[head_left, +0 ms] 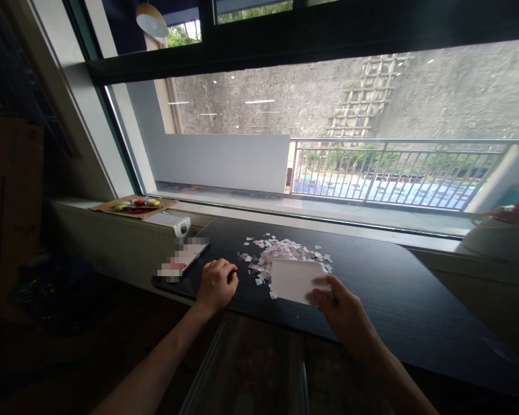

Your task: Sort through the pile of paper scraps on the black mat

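1. Right hand [339, 311]: thumb and fingers pinch the near right corner area of a thin white rectangular panel [294, 279], which has a small hole near its far right corner. The panel is over the near side of the scrap pile. Clock directions are from this panel, twelve being windowward.
2. Left hand [217, 283]: at nine o'clock, fingers curled by the table edge; I cannot tell whether anything is inside.
3. White paper scraps [285, 248]: heaped mainly at twelve o'clock, with loose bits around the fringe. Being light, they could scatter under a quick sweep or a draught.
4. The panel, gripped at one end only, could twist or lift, letting scraps slip beneath it.
5. Near edge: scraps pushed too hard toward six o'clock could drop, some perhaps missing the clear-sided container [303, 374] seen dimly below, around seven.
6. Surface: a dark, wood-grained tabletop [372, 282]; a flat printed item [184, 259], partly pixelated, sits at its nine o'clock end.
7. Room: a brown cardboard sheet [99, 207] with coloured round pieces at ten; beyond the window, a metal railing [384, 173] at one and a rough grey wall [263, 109] at twelve.
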{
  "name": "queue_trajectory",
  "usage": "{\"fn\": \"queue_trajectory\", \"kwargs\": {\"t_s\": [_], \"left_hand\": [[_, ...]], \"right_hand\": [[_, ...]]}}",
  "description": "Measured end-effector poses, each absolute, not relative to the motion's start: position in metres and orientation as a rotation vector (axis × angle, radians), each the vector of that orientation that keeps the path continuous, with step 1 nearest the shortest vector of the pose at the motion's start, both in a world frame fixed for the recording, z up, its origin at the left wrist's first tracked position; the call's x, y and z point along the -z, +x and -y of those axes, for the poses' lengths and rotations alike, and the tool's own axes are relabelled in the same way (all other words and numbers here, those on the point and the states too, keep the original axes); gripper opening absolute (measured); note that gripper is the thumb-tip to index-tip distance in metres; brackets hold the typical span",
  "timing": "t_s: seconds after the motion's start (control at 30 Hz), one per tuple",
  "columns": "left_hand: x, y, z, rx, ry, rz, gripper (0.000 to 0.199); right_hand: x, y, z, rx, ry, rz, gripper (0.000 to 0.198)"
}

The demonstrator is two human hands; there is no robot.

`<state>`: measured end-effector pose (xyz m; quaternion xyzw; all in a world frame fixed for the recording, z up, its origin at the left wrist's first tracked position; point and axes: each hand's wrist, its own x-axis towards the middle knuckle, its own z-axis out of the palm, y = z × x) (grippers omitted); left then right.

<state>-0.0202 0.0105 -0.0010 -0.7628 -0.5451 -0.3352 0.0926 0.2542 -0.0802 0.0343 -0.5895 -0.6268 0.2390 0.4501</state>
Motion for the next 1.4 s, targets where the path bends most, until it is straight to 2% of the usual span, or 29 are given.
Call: {"fn": "queue_trajectory", "kwargs": {"t_s": [0.07,0.2,0.43,0.73,1.03,1.17,1.4], "left_hand": [[0.001,-0.02,-0.01,1.005,-2.265,1.623,0.015],[0.002,-0.019,-0.01,1.018,-2.253,1.62,0.015],[0.003,-0.021,-0.011,0.993,-2.255,1.602,0.016],[0.002,-0.02,-0.011,0.999,-2.247,1.595,0.016],[0.002,-0.02,-0.01,1.002,-2.257,1.61,0.016],[0.001,-0.019,-0.01,1.007,-2.256,1.608,0.016],[0.003,-0.021,-0.011,0.999,-2.243,1.605,0.016]], "right_hand": [[-0.038,0.268,0.09,-0.618,-1.509,1.558,0.024],[-0.05,0.287,0.109,-0.467,-1.647,1.486,0.025],[-0.057,0.242,0.085,-0.452,-1.48,1.574,0.023],[-0.064,0.249,0.088,-0.28,-1.637,1.629,0.021],[-0.06,0.262,0.094,-0.428,-1.673,1.704,0.022],[-0.069,0.282,0.113,-0.269,-1.752,1.576,0.018],[-0.062,0.245,0.079,-0.287,-1.59,1.711,0.023]]}}
